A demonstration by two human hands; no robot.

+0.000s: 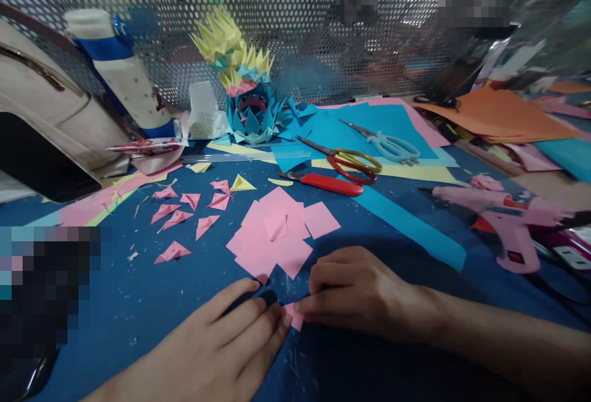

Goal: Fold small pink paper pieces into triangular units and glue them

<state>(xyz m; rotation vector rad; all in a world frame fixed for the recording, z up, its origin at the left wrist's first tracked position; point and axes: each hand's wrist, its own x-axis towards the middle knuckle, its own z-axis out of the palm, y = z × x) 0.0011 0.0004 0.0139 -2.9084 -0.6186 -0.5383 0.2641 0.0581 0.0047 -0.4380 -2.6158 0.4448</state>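
A small pink paper piece lies on the blue table between my hands, partly covered by fingertips. My left hand rests on its left edge, its fingertips pressing the paper. From the right, my right hand pinches the same piece with bent fingers. Just beyond my hands is a spread pile of pink paper squares, with a folded pink piece on top. Several folded pink triangles lie to the left, beside a folded yellow triangle.
Scissors with red and yellow handles, light blue scissors and a red-handled cutter lie behind the pile. A pink glue gun is at right; a yellow-and-blue paper model and a bottle stand at the back.
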